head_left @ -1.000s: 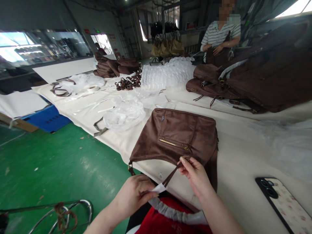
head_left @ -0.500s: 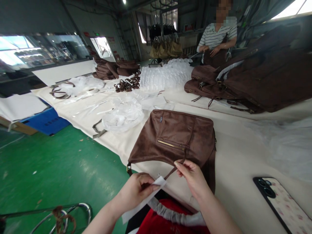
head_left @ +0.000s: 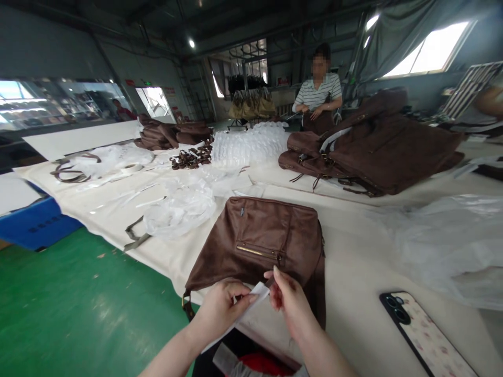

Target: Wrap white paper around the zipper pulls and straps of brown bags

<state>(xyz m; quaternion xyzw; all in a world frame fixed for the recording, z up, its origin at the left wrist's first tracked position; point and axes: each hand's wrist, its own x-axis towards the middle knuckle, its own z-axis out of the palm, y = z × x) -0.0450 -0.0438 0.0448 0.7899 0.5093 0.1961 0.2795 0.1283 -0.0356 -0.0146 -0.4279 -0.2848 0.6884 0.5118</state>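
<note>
A brown bag (head_left: 271, 225) with a gold zipper lies on the cream-covered table (head_left: 349, 293) in front of me. My left hand (head_left: 226, 306) pinches a white strip (head_left: 257, 291) near the bag's lower edge. Close beside the strip's upper end, my right hand (head_left: 285, 296) has its fingers bent around a narrow brown strap, which is mostly hidden by the fingers. A wrapped handle (head_left: 231, 364) is partly in view below my hands, over red material.
A phone (head_left: 424, 330) lies at the right. Clear plastic (head_left: 176, 204) is left of the bag, more at the right. Brown bags (head_left: 377, 146) are piled behind. A person (head_left: 320, 94) stands across the table. Green floor (head_left: 98, 293) shows at the left.
The view has tilted up and shifted right. My right hand has moved down and closer to my left hand and the white strip; less of the brown strap shows between them.
</note>
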